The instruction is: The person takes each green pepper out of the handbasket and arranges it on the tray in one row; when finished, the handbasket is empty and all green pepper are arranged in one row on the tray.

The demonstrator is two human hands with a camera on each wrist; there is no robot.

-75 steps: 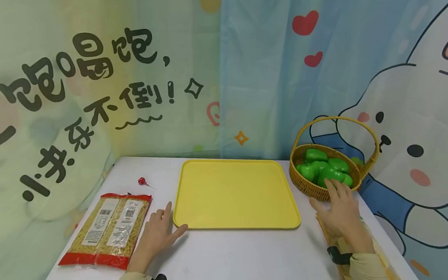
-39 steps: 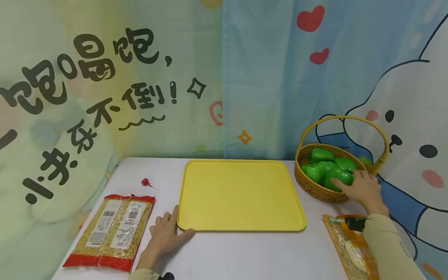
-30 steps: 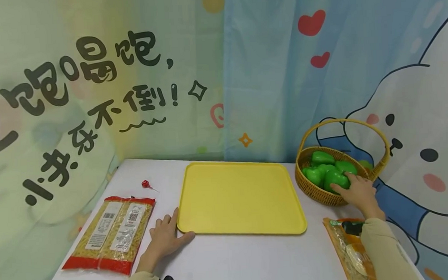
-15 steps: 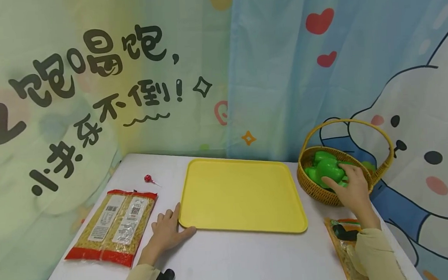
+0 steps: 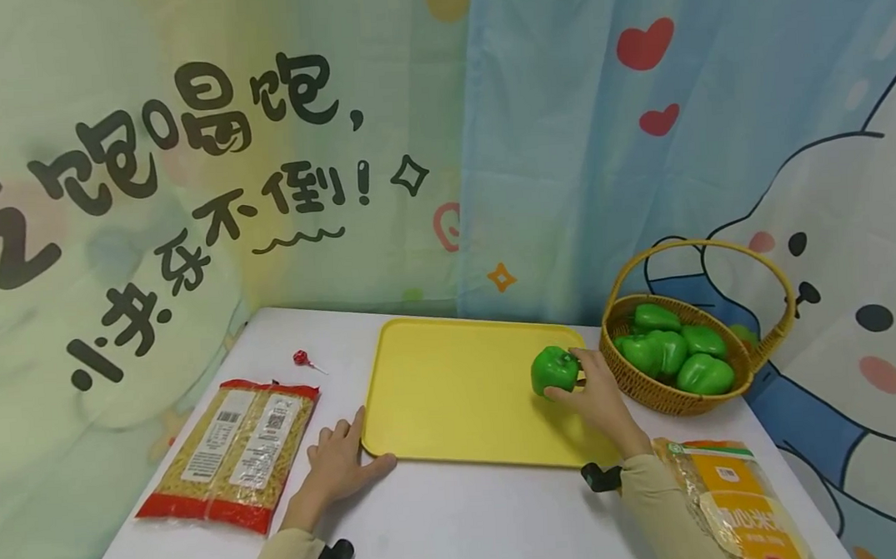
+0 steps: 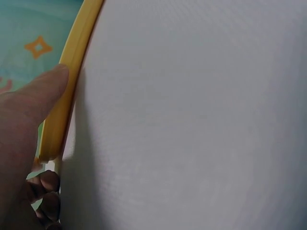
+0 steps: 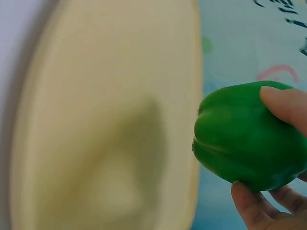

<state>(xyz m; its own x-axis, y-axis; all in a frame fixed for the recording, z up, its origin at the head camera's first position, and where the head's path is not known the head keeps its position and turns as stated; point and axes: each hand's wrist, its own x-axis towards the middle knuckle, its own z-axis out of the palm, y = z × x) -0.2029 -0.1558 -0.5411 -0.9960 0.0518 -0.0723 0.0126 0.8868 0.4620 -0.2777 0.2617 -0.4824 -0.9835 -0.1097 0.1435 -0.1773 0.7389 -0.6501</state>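
Gripping a green pepper (image 5: 553,370) in the right hand (image 5: 600,396), thumb on one side, fingertips on the other. Shiny and probably slick; could slide from so narrow a pinch and drop early. Directly under those fingers, with a gap between, the right part of a yellow tray (image 5: 453,388). Rounded below, so likely to roll on release, perhaps over the low rim. Just right of the fingers, a basket (image 5: 648,392) of more peppers (image 5: 661,349); possible to knock with a careless swing. Behind the fingers, an orange packet (image 5: 739,509), easily dragged by the forearm.

Resting the left hand (image 5: 339,463), nothing held, index finger and thumb stretched along the tray's near left corner. Possible skid of the tray from too hard a push there. Left of those fingers, a red-edged packet (image 5: 234,456); ahead, a lollipop (image 5: 301,358), easy to flick away. Farthest, a printed curtain (image 5: 532,142).
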